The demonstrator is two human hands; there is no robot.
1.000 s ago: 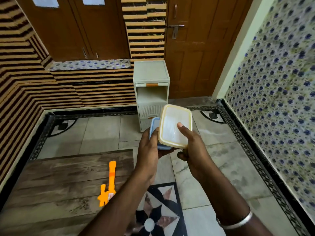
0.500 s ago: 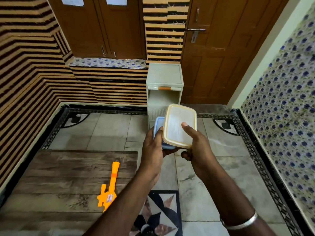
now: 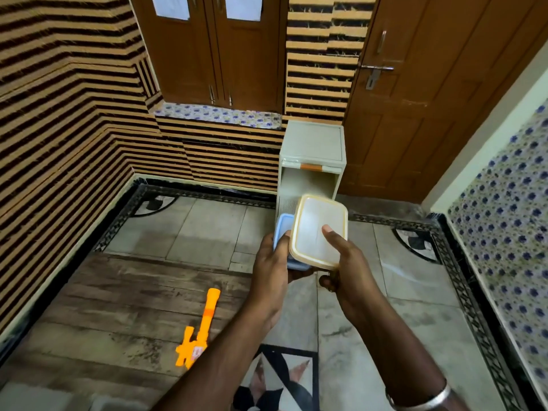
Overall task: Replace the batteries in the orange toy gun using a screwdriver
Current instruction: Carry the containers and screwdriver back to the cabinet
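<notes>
Hands carry lidded boxes: left hand [image 3: 271,264] grasps the blue box [image 3: 281,229], right hand [image 3: 345,266] the white box [image 3: 317,232]; orange toy gun [image 3: 198,330] lies untouched on the table [image 3: 103,307].

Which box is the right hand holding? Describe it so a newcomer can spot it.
Start at the small grey-green drawer cabinet beside the wooden door. Just in front of it, both hands hold boxes: the right hand has the plastic container with the translucent white, yellow-rimmed lid. The left hand has the blue-lidded box, smaller and partly hidden behind it.

arms: bare, no sleeves | right wrist: bangle [image 3: 421,402], probably silver metal
</notes>
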